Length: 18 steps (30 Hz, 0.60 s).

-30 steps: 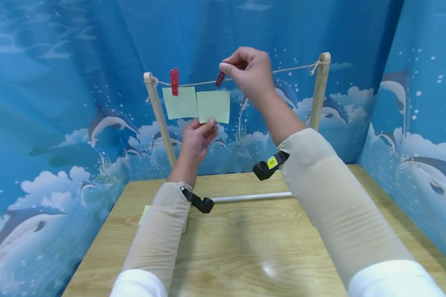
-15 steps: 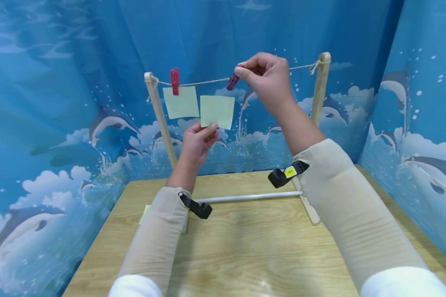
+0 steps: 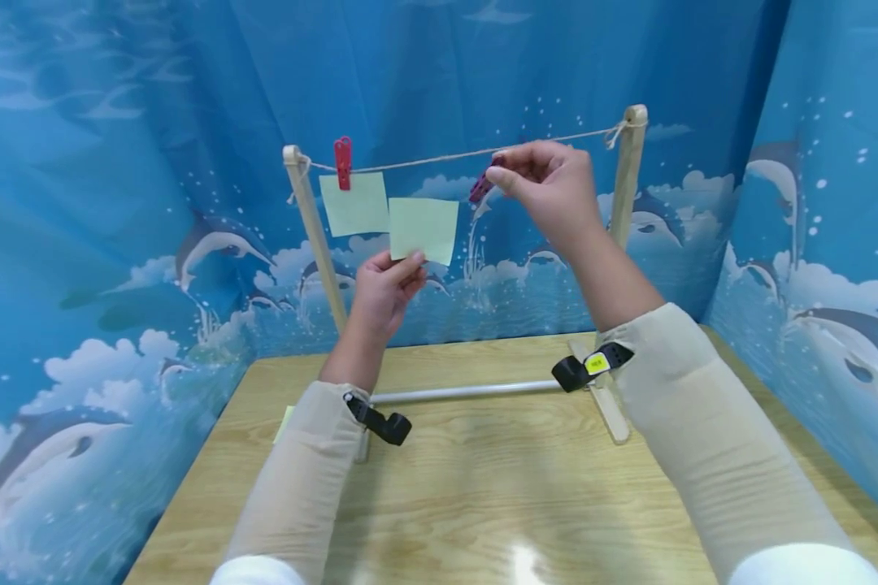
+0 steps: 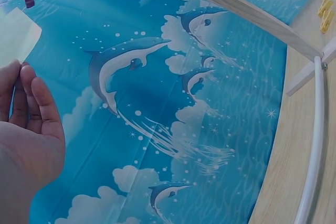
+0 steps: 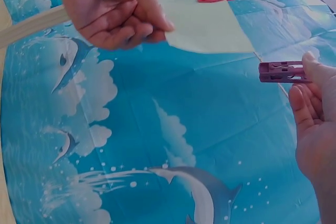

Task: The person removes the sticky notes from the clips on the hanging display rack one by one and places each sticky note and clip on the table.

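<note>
My left hand (image 3: 386,292) pinches the lower edge of a pale green paper square (image 3: 424,229) between thumb and fingers. The square stands just below the string (image 3: 439,158), apart from it. My right hand (image 3: 556,191) holds a dark purple clothespin (image 3: 486,180) by one end, to the right of the paper and slightly below the string. In the right wrist view the clothespin (image 5: 283,72) points toward the paper (image 5: 210,24) without touching it. Another pale green square (image 3: 354,205) hangs at the string's left end under a red clothespin (image 3: 343,163).
Two wooden posts, left (image 3: 315,236) and right (image 3: 628,179), carry the string above the wooden table (image 3: 468,504). A white rod (image 3: 468,392) joins their feet. More green paper (image 3: 284,424) lies by my left sleeve. Yellow clothespins (image 4: 326,14) lie at the right post.
My right hand has moved right and down with the purple clothespin, away from the string. My left hand has lowered the paper square a little below the string.
</note>
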Available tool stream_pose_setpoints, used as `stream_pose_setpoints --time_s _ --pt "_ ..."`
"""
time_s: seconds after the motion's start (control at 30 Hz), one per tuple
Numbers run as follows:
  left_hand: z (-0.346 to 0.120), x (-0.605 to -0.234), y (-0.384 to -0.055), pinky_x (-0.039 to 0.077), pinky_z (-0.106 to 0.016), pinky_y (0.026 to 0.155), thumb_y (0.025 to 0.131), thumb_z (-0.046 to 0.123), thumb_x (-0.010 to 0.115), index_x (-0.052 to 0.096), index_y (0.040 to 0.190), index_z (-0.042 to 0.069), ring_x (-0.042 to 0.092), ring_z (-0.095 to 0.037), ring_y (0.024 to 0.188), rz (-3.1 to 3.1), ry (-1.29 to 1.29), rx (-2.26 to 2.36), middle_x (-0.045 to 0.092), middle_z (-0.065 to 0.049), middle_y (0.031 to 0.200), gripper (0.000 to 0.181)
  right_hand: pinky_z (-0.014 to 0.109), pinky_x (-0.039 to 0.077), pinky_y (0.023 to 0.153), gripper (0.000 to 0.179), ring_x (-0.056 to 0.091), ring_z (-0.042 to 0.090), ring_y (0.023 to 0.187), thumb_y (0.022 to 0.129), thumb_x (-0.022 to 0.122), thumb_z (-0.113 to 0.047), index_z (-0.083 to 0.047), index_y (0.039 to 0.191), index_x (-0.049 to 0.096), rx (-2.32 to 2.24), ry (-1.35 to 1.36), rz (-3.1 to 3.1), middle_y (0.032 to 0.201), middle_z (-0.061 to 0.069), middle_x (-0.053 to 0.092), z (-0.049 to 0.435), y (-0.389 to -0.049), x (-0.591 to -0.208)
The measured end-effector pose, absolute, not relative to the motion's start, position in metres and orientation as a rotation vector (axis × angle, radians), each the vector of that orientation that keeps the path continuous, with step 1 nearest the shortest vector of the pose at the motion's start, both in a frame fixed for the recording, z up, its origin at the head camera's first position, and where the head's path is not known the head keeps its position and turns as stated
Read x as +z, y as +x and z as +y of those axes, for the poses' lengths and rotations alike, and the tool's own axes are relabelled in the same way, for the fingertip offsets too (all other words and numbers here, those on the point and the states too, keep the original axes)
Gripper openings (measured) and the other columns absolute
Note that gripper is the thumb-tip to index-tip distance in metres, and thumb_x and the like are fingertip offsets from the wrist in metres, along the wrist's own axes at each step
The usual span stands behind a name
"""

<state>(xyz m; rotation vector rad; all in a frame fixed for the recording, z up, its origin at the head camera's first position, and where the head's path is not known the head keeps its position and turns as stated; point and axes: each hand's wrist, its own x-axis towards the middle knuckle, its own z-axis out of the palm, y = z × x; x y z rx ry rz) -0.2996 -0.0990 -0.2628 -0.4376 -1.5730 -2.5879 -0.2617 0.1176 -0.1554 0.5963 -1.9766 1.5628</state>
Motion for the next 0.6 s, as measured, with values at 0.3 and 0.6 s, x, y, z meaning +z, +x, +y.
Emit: stream_pose_setpoints --time_s 0.3,0.6 --pt "-0.104 -0.266 -0.292 0.053 -0.026 0.062 0.077 0.010 0.068 0.065 0.095 0.002 0.059 -0.016 0.064 -1.493 -0.503 -2.638 0.062 -0.009 0.078 0.021 0.021 0.049 0.070 0.032 0.057 0.023 0.078 0.076 0.068 -0.027 -0.006 0.100 0.064 1.568 0.607 -1.994 0.089 0.010 0.061 0.134 -0.256 -0.173" --pt "-0.110 -0.270 -0.287 0.053 -0.026 0.064 0.077 0.012 0.068 0.063 0.101 0.000 0.063 -0.017 0.070 -1.505 -0.500 -2.618 0.063 -0.012 0.082 0.027 0.021 0.050 0.073 0.029 0.057 0.025 0.081 0.076 0.069 -0.013 0.000 0.100 0.061 1.672 0.750 -1.894 0.089 0.015 0.058 0.143 -0.250 -0.188"
